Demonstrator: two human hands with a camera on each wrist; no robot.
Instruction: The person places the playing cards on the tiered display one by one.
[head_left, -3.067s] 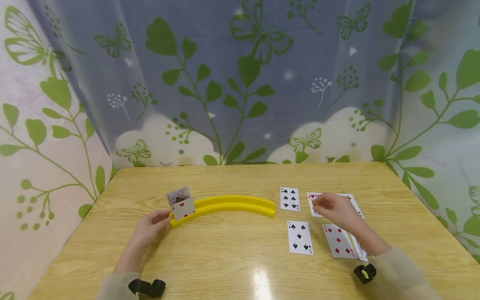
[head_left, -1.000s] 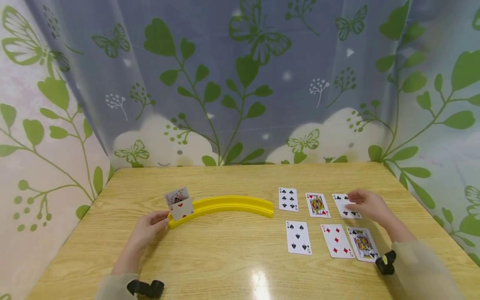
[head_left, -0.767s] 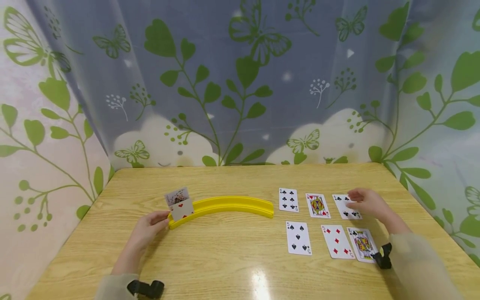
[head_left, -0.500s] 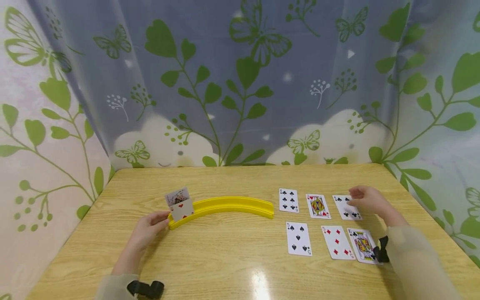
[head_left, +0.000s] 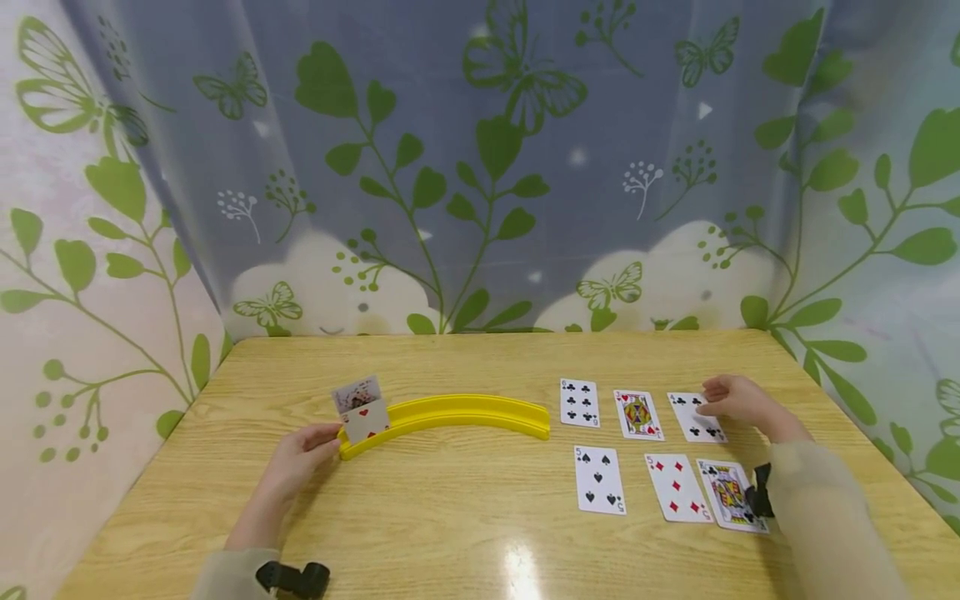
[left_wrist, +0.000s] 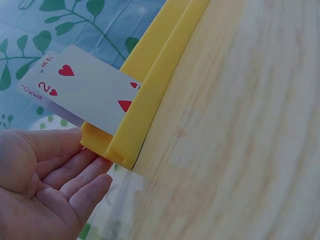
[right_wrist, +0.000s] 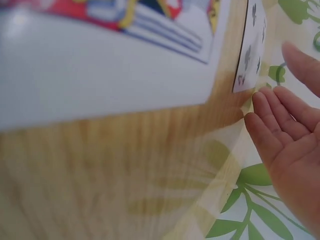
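as we looked from the left across the wooden table (head_left: 450, 533), we saw the left hand (head_left: 298, 458) pinching the end of the yellow card holder (head_left: 468, 408) between thumb and fingers. at that same end we saw the joker (head_left: 357, 392) standing tilted in the slot, with the two of hearts (head_left: 366, 419) overlapping its front. past the curved holder we counted six face-up cards in two rows: the six of clubs (head_left: 580, 403) behind the five of spades (head_left: 599, 480), the jack of hearts (head_left: 639, 415) behind the five of diamonds (head_left: 678, 487), and a clubs card (head_left: 692, 418) behind the king of clubs (head_left: 726, 493). we saw the right hand (head_left: 742, 402) over the clubs card's right edge, fingers loosely extended; we could not tell whether they touched it.
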